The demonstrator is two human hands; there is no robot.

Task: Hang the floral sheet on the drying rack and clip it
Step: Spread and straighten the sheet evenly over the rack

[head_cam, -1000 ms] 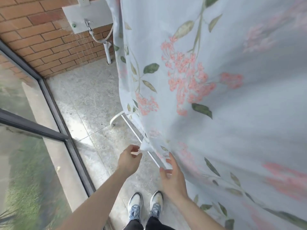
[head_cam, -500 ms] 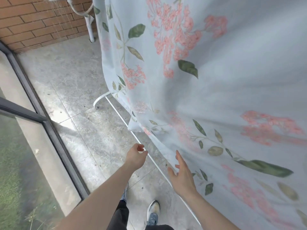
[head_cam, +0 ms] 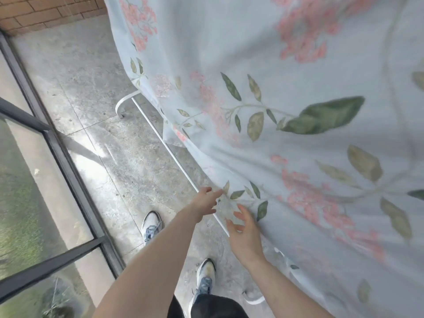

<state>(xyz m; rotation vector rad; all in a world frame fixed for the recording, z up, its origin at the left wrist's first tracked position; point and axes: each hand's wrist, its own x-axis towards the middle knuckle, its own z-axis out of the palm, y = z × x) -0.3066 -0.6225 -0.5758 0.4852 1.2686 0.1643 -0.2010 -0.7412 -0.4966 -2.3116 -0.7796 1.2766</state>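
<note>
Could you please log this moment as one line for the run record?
floral sheet draped over drying rack | left hand open at hem | right hand open at hem | no clip visible

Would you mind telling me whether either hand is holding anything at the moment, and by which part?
Nothing is held. The left hand reaches with straight fingers to the lower edge of the floral sheet; the right hand is spread open beside it.

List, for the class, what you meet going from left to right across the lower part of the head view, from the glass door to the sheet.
Dark door frame → left shoe → left hand → right hand → floral sheet.
</note>
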